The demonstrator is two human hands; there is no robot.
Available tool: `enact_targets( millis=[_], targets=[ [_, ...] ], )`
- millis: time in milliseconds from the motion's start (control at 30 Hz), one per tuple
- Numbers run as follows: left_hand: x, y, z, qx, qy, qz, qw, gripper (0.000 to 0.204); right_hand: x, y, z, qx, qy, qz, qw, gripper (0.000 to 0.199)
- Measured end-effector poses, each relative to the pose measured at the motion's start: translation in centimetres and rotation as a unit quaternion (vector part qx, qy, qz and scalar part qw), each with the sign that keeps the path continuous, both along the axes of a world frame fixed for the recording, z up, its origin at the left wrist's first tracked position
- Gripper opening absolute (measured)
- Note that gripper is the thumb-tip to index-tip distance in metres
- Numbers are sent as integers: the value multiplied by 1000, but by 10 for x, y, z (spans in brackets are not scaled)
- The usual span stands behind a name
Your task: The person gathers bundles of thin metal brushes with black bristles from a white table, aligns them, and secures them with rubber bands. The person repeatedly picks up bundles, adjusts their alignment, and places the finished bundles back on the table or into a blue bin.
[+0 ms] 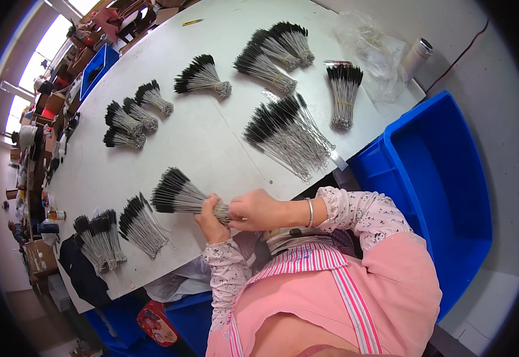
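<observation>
Both your hands are closed on one brush bundle [179, 196]: left hand [212, 225] wraps the wire-stem end from below, right hand [256, 209] clamps the same end from the right, thumb side toward the stems. Black bristle tips fan out up-left of the grip, away from you; the stems converge into your fists, just over the near table [212, 143] edge. Right wrist carries a metal bangle [310, 212]. Loose pile [289, 137] of the same brushes lies up-right of your right hand, near but not touching, bristles pointing up-left. Two more bundles [122, 229] sit left of your left hand at the near edge, fanned, bristles up. Smaller tied bundles [131, 119] are further up-left, one [203, 76] at centre, three [277, 53] at top, and one [344, 95] upright-looking at top right with a band round the stems. Clear plastic bag [372, 50], crumpled, lies at the table's far right corner; white cylinder [417, 56] with dark cap stands just beside it. Big blue bin [444, 178], rectangular, sits right of the table; another blue bin [99, 68] at the far left edge. Red package [155, 324] with a printed label is below the near edge, too blurred to read. Yellow pencil [192, 22] lies at the top.
</observation>
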State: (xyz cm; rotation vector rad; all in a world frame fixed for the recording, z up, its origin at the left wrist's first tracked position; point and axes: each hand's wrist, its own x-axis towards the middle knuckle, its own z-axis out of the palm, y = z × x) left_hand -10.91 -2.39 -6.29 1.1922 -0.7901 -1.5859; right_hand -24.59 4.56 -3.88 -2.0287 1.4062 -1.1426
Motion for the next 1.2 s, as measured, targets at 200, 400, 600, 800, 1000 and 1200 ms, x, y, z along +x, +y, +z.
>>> enact_targets(
  millis=[200, 400, 600, 800, 1000, 1200],
  targets=[
    [1, -11, 30, 135, 169, -76, 973, 12, 5, 1, -3, -99, 16, -4, 995, 23],
    [38, -45, 29, 191, 302, -163, 920, 11, 11, -5, -9, -108, -10, -82, 991, 22],
    [15, -34, 15, -87, 27, 162, 982, 11, 29, 18, -4, 6, -180, -72, 981, 23],
    [-9, 2, 51, -176, -84, 134, 972, 28, 31, -8, 11, -159, -92, -106, 977, 19],
    [11, -8, 60, -169, -22, 174, 970, 24, 34, 3, 0, -48, -114, -140, 982, 22],
    [-2, 14, 46, -263, -223, 164, 924, 35, 39, 1, 3, 88, -238, -113, 961, 16]
  ],
)
